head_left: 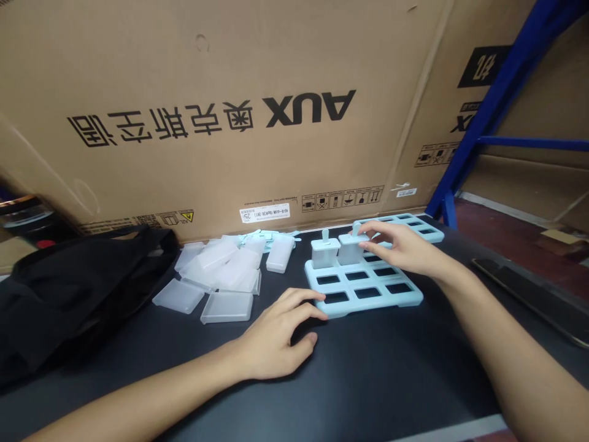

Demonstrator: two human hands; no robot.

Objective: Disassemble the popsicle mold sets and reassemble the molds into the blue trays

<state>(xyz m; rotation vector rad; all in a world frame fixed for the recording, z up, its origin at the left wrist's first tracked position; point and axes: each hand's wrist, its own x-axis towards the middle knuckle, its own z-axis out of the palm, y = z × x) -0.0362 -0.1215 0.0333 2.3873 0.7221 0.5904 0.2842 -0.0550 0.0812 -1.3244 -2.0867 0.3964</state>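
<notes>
Dark tabletop (368, 380): our left hand (276, 334) lies spread, steadying the tray (363, 288) at seven o'clock; our right hand (400, 245) pinches a mould (352, 248) — best seated straight down.

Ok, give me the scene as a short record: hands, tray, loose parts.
left hand: flat on the table, fingertips touching the tray's front-left corner
right hand: fingers on the second mould standing in the tray
tray: pale blue, two moulds in back-left slots, other slots open
first mould: upright, untouched
loose cups: piled left of tray
black bag: far left
</notes>
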